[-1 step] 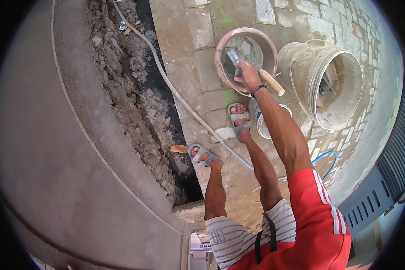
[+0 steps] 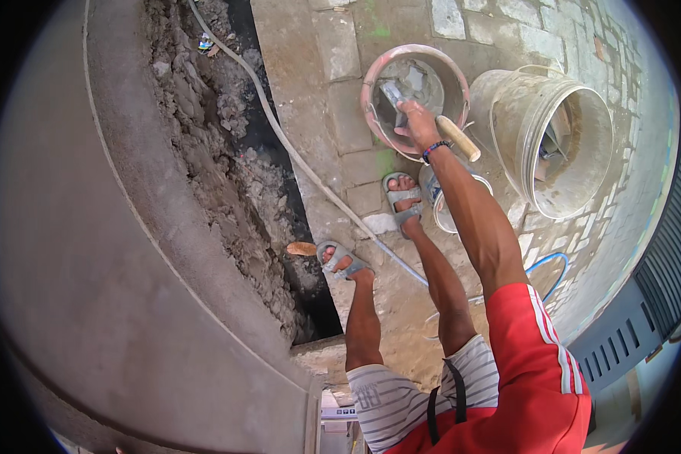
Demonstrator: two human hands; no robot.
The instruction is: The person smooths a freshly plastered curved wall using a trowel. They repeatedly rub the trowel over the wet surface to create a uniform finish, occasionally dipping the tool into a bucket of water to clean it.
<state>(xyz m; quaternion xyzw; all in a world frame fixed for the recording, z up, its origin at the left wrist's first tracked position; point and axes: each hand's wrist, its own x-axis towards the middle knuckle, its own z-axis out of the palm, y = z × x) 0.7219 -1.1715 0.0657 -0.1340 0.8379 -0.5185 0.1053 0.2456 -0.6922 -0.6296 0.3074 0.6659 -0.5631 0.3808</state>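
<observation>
My right hand (image 2: pixel 419 129) reaches over a round pinkish bucket (image 2: pixel 368 94) and is closed on a flat metal trowel (image 2: pixel 392 94). Its blade points into the bucket, where wet grey mortar (image 2: pixel 424 82) lies at the bottom. The trowel's grip is mostly hidden by my fingers. Beside my wrist, a pale wooden handle (image 2: pixel 458 139) slants across the near rim; what it belongs to is hidden. My left hand does not show.
A large whitish bucket (image 2: pixel 507 129) lies tipped at the right, tools inside. A smaller white bucket (image 2: pixel 440 208) sits by my foot. At left run a trench (image 2: pixel 310 295), a hose (image 2: pixel 299 155) and a smooth grey wall (image 2: pixel 68 250). Another wooden handle (image 2: pixel 301 248) pokes out near my left sandal.
</observation>
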